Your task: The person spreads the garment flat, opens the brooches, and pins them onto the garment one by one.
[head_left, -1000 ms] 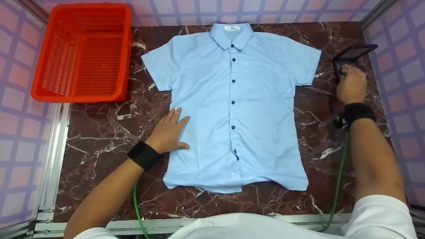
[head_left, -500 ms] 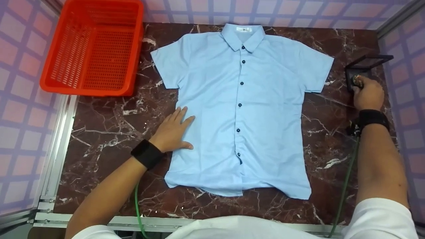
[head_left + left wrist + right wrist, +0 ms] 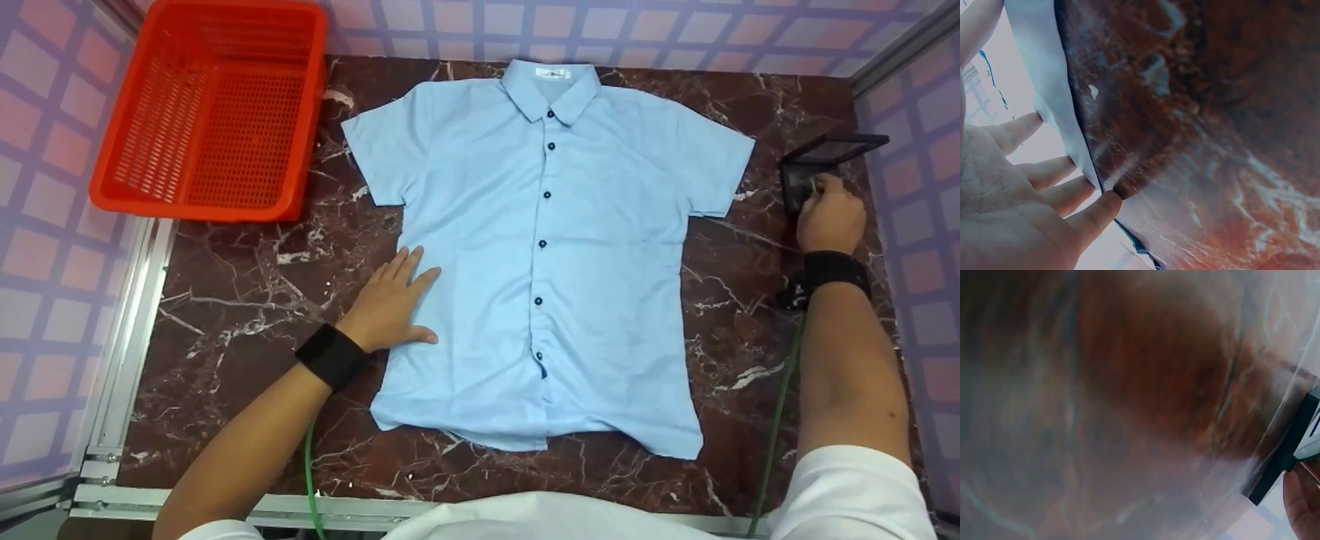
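Note:
A light blue short-sleeved shirt (image 3: 480, 225) lies flat, front up and buttoned, collar toward the back wall. My left hand (image 3: 386, 300) rests with spread fingers on the shirt's left side edge; the left wrist view shows these straight fingers (image 3: 1053, 171) along the cloth edge. At the far right, my right hand (image 3: 831, 217) is at a small black-framed box (image 3: 786, 186) whose lid stands raised. Its curled fingers pinch a small shiny round piece (image 3: 814, 184), mostly hidden by the hand. In the right wrist view, only the box's black edge and some fingers (image 3: 1296, 498) show.
A red plastic basket (image 3: 255, 142) stands at the back left of the dark marbled tabletop (image 3: 240, 300). Checkered walls enclose the back and sides. Green cables (image 3: 780, 420) run from both wristbands toward the front metal rail (image 3: 352, 506).
The head view has shifted, moving the scene rightward. The round piece's coloured face showed in the right fingers earlier; now only a thin shiny bit shows. The left hand stays on the shirt.

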{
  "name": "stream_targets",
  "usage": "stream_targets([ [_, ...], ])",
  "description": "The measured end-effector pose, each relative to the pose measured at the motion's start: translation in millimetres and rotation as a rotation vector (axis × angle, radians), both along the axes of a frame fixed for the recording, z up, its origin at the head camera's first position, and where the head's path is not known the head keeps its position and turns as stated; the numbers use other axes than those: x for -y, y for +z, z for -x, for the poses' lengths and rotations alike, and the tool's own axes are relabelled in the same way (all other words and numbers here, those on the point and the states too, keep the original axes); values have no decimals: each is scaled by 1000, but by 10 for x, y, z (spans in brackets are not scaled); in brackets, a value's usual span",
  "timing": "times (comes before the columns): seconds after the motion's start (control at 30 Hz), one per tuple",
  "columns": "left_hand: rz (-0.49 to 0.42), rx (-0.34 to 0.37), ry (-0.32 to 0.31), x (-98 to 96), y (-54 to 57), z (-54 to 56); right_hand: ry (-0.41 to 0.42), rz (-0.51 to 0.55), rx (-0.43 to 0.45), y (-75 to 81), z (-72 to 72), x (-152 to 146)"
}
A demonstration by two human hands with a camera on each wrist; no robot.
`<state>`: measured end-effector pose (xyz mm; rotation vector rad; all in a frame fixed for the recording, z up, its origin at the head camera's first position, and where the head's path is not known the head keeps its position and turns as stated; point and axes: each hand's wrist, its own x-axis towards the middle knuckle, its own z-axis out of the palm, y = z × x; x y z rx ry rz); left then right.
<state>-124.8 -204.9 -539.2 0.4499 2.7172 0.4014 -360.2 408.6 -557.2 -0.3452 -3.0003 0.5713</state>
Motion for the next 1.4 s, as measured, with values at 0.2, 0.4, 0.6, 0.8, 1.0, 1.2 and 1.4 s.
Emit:
stream_targets([
  [0.2, -22, 2, 13, -3, 8, 8, -96, 137, 18, 32, -62, 9],
  [0.4, -8, -4, 17, 3, 4, 0, -103, 223, 3, 100, -56, 30],
  [0.6, 13, 12, 19, -62, 65, 46, -44, 292, -57, 233, -44, 115],
  [0.8, 92, 24, 40, -283, 283, 376, 90, 314, -80, 379, -62, 346],
  [1.0, 1, -125, 120, -707, 350, 1036, 217, 254, -147, 393, -47, 668],
  [1.2, -144, -231, 166, -1217, 335, 1659, 320, 213, -173, 324, 52, 1054],
  [1.4, -189, -176, 177, -1741, 300, 2124, 331, 172, -206, 277, 25, 1299],
])
